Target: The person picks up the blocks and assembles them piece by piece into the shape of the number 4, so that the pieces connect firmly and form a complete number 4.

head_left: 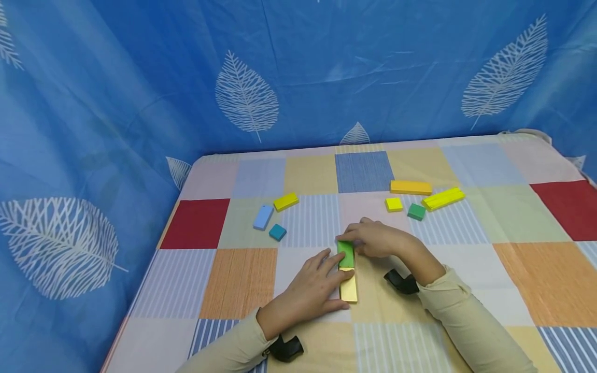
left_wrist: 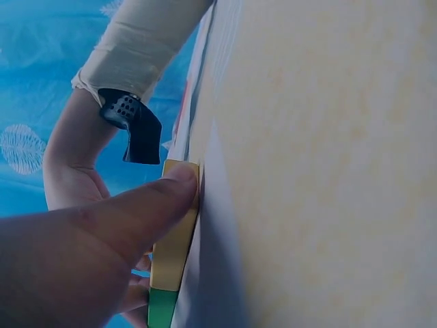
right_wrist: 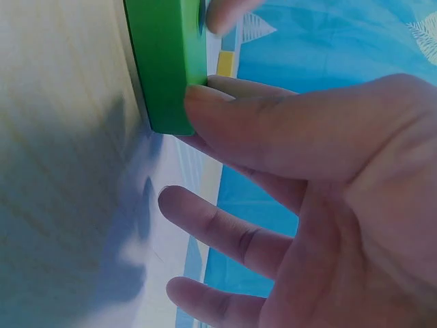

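Observation:
A green block (head_left: 345, 255) and a gold-yellow block (head_left: 348, 288) lie end to end in a line on the patchwork cloth. My left hand (head_left: 310, 287) reaches over from the left, its thumb at the near end of the yellow block and its index fingertip on top of it. Another left fingertip touches the green block. At the far end, my right hand (head_left: 380, 239) pinches the green block between thumb and forefinger. The right wrist view shows its thumb (right_wrist: 212, 113) against the green side, other fingers spread apart.
To the left lie a yellow block (head_left: 286, 202), a light blue block (head_left: 263, 217) and a teal block (head_left: 277, 232). At the right are an orange bar (head_left: 410, 187), a yellow square (head_left: 394, 204), a dark green block (head_left: 416, 212) and a long yellow piece (head_left: 443, 199). Blue curtain (head_left: 308, 77) hangs behind.

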Motion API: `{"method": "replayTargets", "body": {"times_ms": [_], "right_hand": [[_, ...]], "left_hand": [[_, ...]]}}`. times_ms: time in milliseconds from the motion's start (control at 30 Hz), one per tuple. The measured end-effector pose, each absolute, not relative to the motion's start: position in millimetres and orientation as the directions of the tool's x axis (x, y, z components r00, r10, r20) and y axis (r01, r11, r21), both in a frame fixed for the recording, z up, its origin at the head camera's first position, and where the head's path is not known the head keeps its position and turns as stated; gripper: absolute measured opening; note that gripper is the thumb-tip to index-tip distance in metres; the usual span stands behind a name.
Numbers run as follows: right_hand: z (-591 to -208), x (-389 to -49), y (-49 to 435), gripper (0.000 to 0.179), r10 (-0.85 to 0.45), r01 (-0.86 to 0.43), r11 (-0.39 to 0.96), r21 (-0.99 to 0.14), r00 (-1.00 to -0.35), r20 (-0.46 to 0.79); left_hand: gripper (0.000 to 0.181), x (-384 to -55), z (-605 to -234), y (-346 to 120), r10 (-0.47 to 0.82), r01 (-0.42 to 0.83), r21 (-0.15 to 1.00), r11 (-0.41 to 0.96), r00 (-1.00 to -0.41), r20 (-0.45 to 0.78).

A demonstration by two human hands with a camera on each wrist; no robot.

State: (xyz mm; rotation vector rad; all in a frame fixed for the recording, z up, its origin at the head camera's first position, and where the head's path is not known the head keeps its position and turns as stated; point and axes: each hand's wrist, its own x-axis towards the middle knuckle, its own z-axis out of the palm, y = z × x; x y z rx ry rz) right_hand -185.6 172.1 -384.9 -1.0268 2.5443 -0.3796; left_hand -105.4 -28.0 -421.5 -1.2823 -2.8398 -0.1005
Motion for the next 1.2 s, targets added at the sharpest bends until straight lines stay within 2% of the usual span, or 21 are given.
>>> {"method": "replayTargets", "body": {"times_ms": [200, 467, 900, 1200], "right_hand": [[-387.9, -188.9, 174.2, 0.042, -0.718, -0.613, 0.686, -0.392, -0.658, -0.229], [-386.2, -188.7, 173.4, 0.041, -0.722, -0.616, 0.682, -0.394, -0.655, -0.225], [-388.4, -189.4, 173.1, 0.036, -0.726, -0.616, 0.675, -0.406, -0.653, -0.217], [-385.9, -187.6, 171.2, 0.036, -0.702, -0.571, 0.695, -0.438, -0.671, -0.238]], "left_hand": [[0.059, -107.0, -420.7, -29.5, 0.757, 0.759, 0.065, 0.648, -0.651, 0.047], [0.047, -111.1, -422.0, -30.6, 0.743, 0.746, 0.106, 0.657, -0.665, 0.071], [0.047, -110.6, -422.0, -29.9, 0.735, 0.737, 0.124, 0.665, -0.675, 0.066], [0.046, -108.6, -419.7, -30.7, 0.729, 0.729, 0.139, 0.670, -0.682, 0.057]]}}
